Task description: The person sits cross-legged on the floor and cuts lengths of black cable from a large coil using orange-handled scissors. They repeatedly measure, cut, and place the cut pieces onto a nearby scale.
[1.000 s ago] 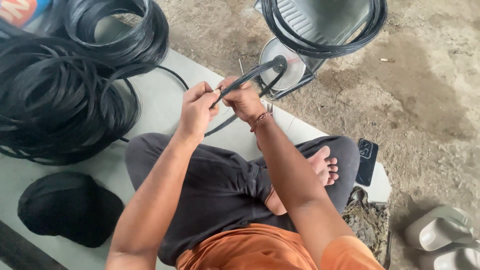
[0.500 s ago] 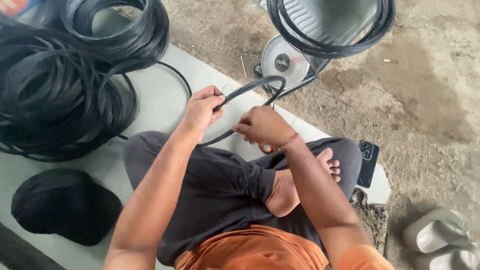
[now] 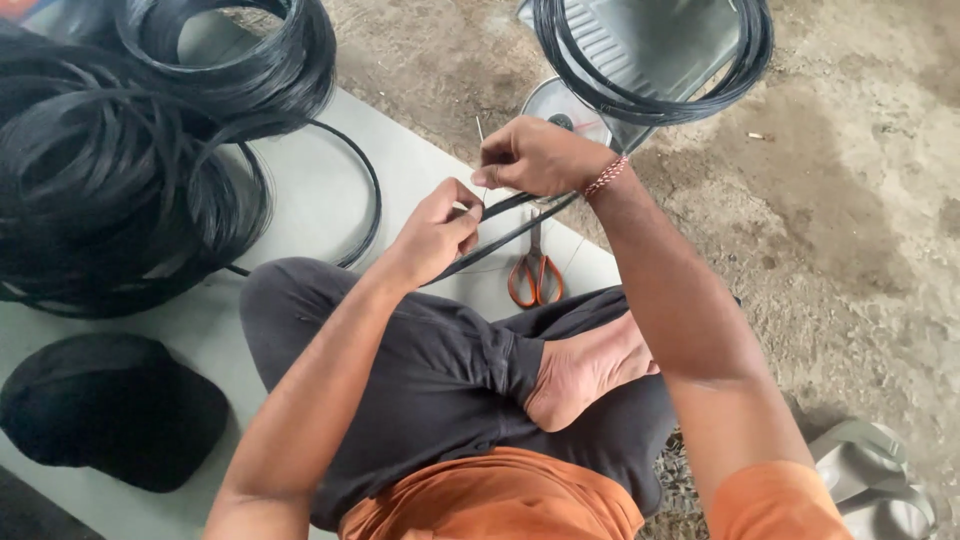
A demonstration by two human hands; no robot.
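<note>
Between the two grips, a thin black rubber band (image 3: pixel 505 222) runs slanted from the left hand (image 3: pixel 435 232), pinching its lower end, up to the right hand (image 3: pixel 535 157), closed tight on its top end.

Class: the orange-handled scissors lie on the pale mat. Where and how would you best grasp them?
Grip the orange-handled scissors by the two orange loops, probably from the near side: the loops point toward the person, and the closed blades run away under the black strip.

The right hand (image 3: pixel 540 157) is now up higher than the left hand (image 3: pixel 437 232), and orange scissors (image 3: pixel 535 270) now show below the black strip (image 3: pixel 510 235).
</note>
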